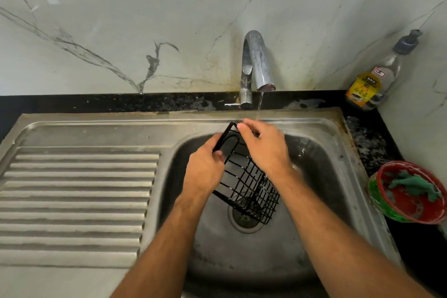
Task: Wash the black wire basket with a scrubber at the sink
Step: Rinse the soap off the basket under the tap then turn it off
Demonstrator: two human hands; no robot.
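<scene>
We see a marble wall (pixel 121 19) filling the upper half of the frame, grey veins running across it. Below it, a steel sink (pixel 326 176) takes the lower half: ribbed draining board (pixel 77 201) at left, round basin at centre and right, drain (pixel 244 221) at the basin's bottom. A black stone worktop (pixel 121 101) runs as a strip behind the sink and down the right edge.

Centre of the frame, over the basin: the black wire basket (pixel 251 189), tilted, its upper frame toward the tap, its lower end above the drain. We note both hands on it. The left hand (pixel 205 169) grips the solid black band at the basket's upper left, fingers curled round it. The right hand (pixel 263 145) pinches the top rim at its far corner, fingertips closed on the wire.

Upper centre: a chrome tap (pixel 254 65) with a thin stream of water (pixel 260 106) falling just behind the right hand.

Right edge, lower: a red and green bowl (pixel 387 210) on the worktop, holding a green scrubber (pixel 413 186); it lies well apart from the hands.

Upper right: a clear soap bottle (pixel 379 80) with a yellow label and dark cap, standing in the corner.
</scene>
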